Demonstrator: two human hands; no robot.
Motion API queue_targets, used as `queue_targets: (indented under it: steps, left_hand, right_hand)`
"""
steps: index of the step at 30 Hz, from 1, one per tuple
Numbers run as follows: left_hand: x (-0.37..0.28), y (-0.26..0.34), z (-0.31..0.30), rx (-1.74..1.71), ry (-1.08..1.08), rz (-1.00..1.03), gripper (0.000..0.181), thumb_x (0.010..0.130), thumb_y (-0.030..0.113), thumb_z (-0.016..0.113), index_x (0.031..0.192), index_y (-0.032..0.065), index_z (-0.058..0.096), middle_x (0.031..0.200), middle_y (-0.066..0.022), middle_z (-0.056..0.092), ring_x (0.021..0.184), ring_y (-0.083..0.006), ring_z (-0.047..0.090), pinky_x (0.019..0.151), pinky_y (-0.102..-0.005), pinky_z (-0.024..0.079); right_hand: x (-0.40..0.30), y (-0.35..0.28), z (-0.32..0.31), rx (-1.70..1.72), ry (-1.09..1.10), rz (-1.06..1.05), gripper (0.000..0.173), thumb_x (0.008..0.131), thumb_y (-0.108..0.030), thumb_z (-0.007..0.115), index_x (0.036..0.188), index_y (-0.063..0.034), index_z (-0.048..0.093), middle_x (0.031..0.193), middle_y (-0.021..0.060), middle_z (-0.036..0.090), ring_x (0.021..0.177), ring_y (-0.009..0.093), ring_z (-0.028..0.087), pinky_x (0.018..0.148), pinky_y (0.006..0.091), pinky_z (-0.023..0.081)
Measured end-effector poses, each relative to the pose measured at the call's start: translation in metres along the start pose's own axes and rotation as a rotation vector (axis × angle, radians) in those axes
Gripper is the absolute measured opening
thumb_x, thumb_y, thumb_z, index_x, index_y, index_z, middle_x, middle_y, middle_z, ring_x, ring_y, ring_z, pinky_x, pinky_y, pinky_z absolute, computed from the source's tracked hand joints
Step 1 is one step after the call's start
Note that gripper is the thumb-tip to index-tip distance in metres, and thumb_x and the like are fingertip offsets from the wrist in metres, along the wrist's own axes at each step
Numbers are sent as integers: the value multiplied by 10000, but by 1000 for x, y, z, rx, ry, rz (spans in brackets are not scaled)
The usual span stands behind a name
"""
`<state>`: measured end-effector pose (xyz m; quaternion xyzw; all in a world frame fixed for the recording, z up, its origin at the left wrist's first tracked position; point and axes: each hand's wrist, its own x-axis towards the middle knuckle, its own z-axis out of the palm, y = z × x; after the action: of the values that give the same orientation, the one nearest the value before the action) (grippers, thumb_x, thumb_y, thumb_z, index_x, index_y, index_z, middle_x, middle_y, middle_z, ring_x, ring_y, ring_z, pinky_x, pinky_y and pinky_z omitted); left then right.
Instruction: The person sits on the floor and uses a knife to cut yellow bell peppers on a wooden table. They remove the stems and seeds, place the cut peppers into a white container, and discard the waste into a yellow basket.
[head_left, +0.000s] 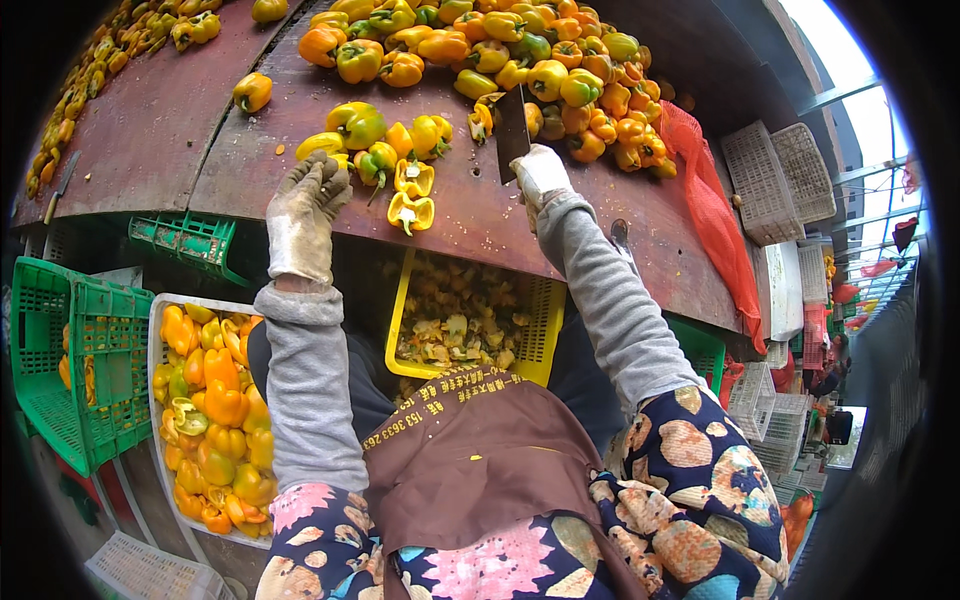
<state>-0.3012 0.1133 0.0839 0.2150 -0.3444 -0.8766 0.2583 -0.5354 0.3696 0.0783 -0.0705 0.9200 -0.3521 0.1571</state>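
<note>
My right hand (541, 176), in a white glove, grips a broad-bladed cleaver (513, 135) above the reddish wooden table, its blade pointing away from me. A soiled glove covers my left hand (309, 202), which is over the table's near edge with its fingers bent beside a yellow bell pepper (322, 142); whether it touches the pepper is unclear. Between the hands lie two cut pepper halves (411, 212) with the inside up, and several whole peppers (356, 124). A cut pepper piece (480, 122) lies just left of the blade.
Bell peppers (525, 45) are heaped at the table's far side, beside a red mesh bag (705, 202). Below the table, a yellow crate (553, 330) holds pepper scraps. A white crate (156, 360) of peppers and a green crate (112, 360) stand at left. Another knife (64, 184) lies far left.
</note>
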Motion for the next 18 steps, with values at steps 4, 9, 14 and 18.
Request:
queue_targets:
  steps: [4, 9, 14, 18]
  left_hand:
    - [-2, -1, 1, 33, -4, 0, 305, 976, 143, 574, 1242, -5, 556, 1085, -118, 643, 939, -226, 661, 854, -353, 558]
    - [-6, 0, 4, 47, -61, -14, 297, 987, 129, 541, 1249, -11, 547, 1117, -135, 638, 985, -249, 659, 889, -369, 558]
    - [-8, 4, 3, 58, -10, 23, 302, 986, 118, 545, 1251, -25, 530, 1119, -146, 634, 994, -246, 660, 879, -360, 567]
    - [-6, 1, 5, -8, -82, 15, 291, 980, 108, 573, 1234, -29, 541, 1087, -135, 637, 915, -207, 663, 832, -327, 569]
  right_hand:
    - [-30, 2, 10, -3, -124, 27, 218, 858, -157, 542, 984, -3, 630, 718, 165, 637, 556, 277, 632, 540, 403, 506]
    - [-38, -20, 14, 114, -266, -28, 187, 883, -191, 589, 969, -27, 614, 652, 70, 559, 489, 190, 538, 468, 344, 453]
    - [10, -8, 0, 191, -566, 194, 336, 943, -402, 609, 921, -69, 640, 687, 62, 602, 505, 173, 549, 498, 337, 469]
    - [57, -6, 1, -569, -318, -99, 524, 936, -512, 565, 1016, -13, 699, 874, 117, 705, 808, 240, 666, 766, 380, 502]
